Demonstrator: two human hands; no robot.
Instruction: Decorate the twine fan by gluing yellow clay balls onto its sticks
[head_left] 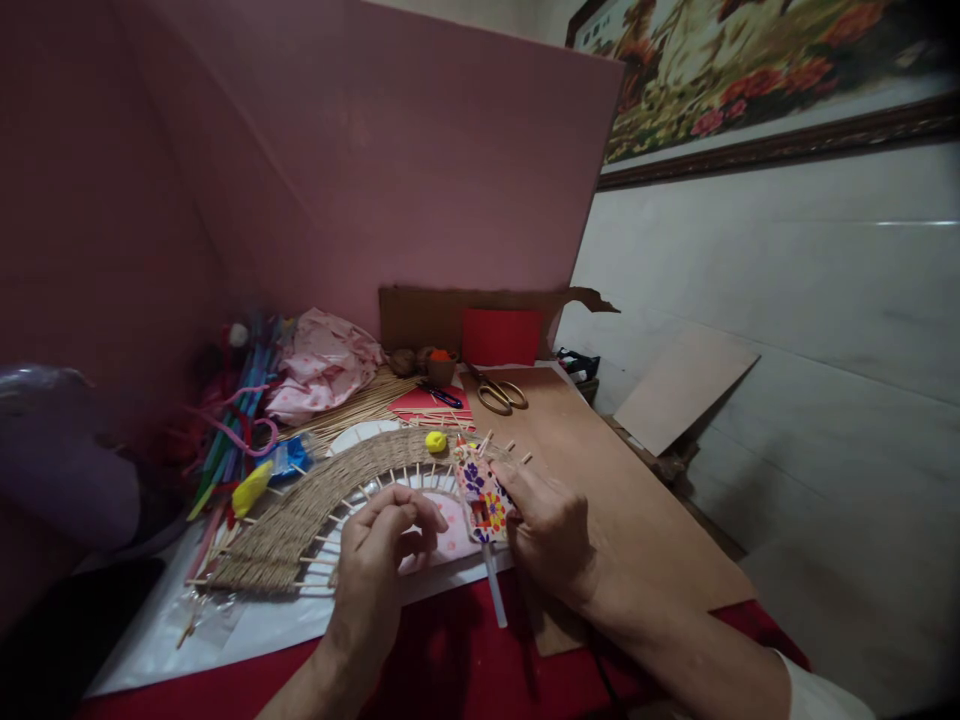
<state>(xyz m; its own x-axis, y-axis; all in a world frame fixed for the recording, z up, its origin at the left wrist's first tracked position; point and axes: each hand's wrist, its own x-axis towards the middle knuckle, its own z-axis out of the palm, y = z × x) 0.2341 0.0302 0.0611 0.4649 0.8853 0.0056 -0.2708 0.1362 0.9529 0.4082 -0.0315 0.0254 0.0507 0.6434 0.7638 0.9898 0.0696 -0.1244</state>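
Observation:
My right hand [551, 525] grips a hot glue gun [484, 500] covered in a floral print. A clear glue stick [493, 590] sticks out of its rear, and its nozzle points away from me, close to the arch's right part. My left hand [382, 540] hovers in front of the arch with loosely curled fingers, apart and holding nothing that I can see. The woven twine arch [300, 525], with thin sticks poking out along both edges, lies on white sheeting. On it sits a yellow lump [436, 442]; another yellow piece [251, 488] is at its left outer edge.
Bronze-handled scissors [501, 393] lie on a brown board [592, 440] to the right. Behind the arch are thin sticks [352, 400], crumpled pink fabric [326, 365], red card [501, 335] and a blue packet [289, 458]. Colourful pipe cleaners [232, 440] pile up at left. Pink panels rise behind.

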